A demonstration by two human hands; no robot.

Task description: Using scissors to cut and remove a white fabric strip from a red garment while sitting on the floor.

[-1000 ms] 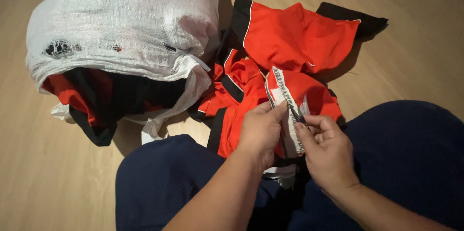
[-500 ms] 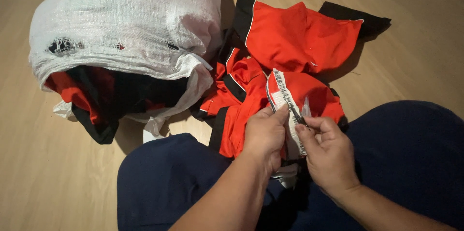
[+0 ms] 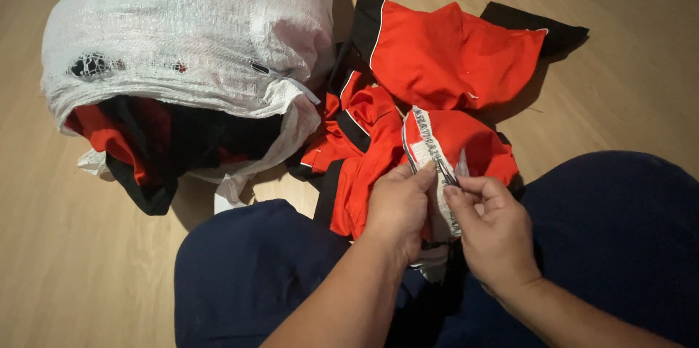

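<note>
Pale wooden flooring (image 3: 641,93) runs under everything we see. At ten o'clock from our hands slumps a white woven sack (image 3: 182,35), its mesh torn in small dark holes, its mouth gaping toward us with red and black clothes (image 3: 145,144) spilling out.

Our knees in dark blue trousers (image 3: 255,275) fill the lower part of the view, and across them and the floor lies the red garment (image 3: 444,57) we are working on: bright red cloth with black panels at the edges and thin white piping along the seams, rumpled and folded over itself. It stretches from our lap up toward twelve o'clock, where one black-trimmed corner lies flat on the boards.

Our left hand (image 3: 397,210) is closed over a bunched fold of that garment, thumb and fingertips pinching the cloth beside a white band with dark lettering (image 3: 429,155) sewn into it.

Just at three o'clock from it, our right hand (image 3: 495,228) pinches a small thin metal tool (image 3: 450,172) between thumb and forefinger, its tip touching the white band; what kind of tool it is we cannot tell.
</note>
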